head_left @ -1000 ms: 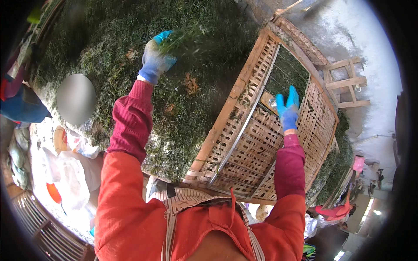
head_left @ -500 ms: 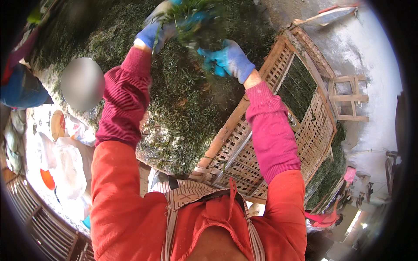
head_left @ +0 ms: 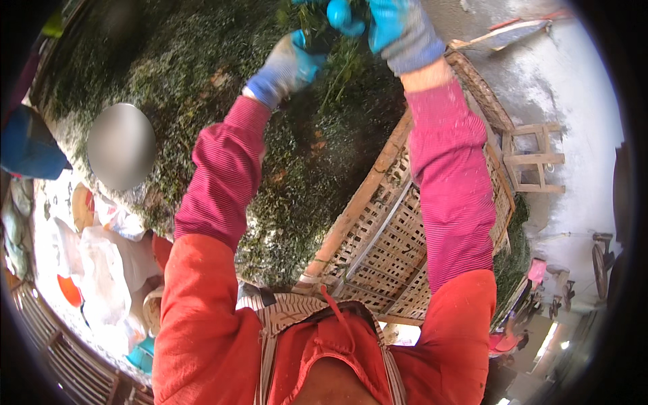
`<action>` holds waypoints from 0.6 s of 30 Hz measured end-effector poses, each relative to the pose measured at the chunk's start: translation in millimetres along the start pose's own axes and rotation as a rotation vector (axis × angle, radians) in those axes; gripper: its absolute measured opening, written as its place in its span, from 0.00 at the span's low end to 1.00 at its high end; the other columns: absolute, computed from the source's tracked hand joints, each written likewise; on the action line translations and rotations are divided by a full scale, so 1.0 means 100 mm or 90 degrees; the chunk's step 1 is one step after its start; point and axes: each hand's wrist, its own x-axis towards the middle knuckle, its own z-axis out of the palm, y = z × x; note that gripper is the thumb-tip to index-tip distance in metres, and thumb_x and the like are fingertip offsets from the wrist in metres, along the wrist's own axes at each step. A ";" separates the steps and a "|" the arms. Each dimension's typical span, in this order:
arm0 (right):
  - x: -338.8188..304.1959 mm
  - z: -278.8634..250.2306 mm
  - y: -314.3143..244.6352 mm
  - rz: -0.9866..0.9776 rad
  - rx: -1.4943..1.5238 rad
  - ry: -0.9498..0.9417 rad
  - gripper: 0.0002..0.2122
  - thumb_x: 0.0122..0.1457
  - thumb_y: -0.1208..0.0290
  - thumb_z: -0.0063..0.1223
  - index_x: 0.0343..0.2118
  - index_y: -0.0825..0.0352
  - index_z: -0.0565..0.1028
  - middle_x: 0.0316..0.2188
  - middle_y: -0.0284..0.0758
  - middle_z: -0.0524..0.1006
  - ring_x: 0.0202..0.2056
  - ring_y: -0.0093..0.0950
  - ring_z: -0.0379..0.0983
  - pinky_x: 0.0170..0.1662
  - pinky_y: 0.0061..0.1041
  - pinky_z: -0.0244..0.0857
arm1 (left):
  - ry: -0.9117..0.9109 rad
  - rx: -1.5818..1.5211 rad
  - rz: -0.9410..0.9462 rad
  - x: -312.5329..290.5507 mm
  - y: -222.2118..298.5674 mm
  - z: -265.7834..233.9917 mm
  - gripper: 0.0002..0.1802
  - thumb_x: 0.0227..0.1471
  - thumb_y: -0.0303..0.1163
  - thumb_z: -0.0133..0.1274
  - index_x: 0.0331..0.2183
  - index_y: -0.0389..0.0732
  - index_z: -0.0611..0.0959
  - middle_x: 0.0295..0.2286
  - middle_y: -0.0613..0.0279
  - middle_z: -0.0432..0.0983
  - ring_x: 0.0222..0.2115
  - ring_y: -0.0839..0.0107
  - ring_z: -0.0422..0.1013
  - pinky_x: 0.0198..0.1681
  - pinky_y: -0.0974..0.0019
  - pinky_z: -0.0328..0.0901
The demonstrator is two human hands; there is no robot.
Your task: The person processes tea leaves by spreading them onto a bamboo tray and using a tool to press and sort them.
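Both my hands wear grey-blue gloves with turquoise fingers. My left hand [head_left: 287,67] is above a wide bed of dark green leaves [head_left: 283,148], its fingers curled at some loose green leaves [head_left: 343,67]. My right hand [head_left: 401,34] reaches farther up to the right, cut by the top edge of the view. Its bent fingers are at the same leafy strands, which hang between the two hands. A turquoise patch at the top edge is partly cut off, and I cannot tell whose fingers it shows.
A wood-framed woven lattice panel [head_left: 378,250] leans beside the leaf bed. Farther right is a wooden stool [head_left: 536,158] by the pale wall. White plastic bags [head_left: 104,270] lie at left, near a slatted rack [head_left: 61,344]. Another person's blue clothing [head_left: 30,142] shows at far left.
My right hand has moved up and away, toward the top edge. My left hand has come down and to the right. The blurred leafy clump between them has shifted and loosened.
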 end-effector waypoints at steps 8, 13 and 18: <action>0.58 -0.77 -0.59 -0.075 0.231 0.196 0.06 0.68 0.69 0.51 0.41 0.65 0.76 0.41 0.45 0.83 0.24 0.18 0.74 0.20 0.16 0.63 | -0.295 1.112 -0.263 -0.72 -1.08 -0.47 0.13 0.56 0.35 0.51 0.35 0.48 0.90 0.33 0.60 0.86 0.33 0.66 0.83 0.37 0.54 0.76; -0.02 -1.09 -1.36 -0.181 0.081 0.229 0.11 0.68 0.64 0.51 0.40 0.67 0.79 0.41 0.44 0.84 0.23 0.20 0.76 0.23 0.19 0.67 | -0.329 1.102 -0.120 -1.13 -1.30 -0.33 0.09 0.53 0.38 0.55 0.32 0.50 0.88 0.32 0.59 0.86 0.36 0.60 0.83 0.37 0.52 0.73; -0.91 -0.81 -1.48 -0.223 -0.151 0.023 0.16 0.68 0.58 0.52 0.38 0.69 0.81 0.40 0.42 0.84 0.23 0.23 0.77 0.26 0.22 0.70 | -0.210 0.586 0.241 -1.31 -0.22 0.38 0.42 0.53 0.50 0.60 0.64 0.43 0.70 0.64 0.46 0.64 0.66 0.53 0.59 0.69 0.54 0.52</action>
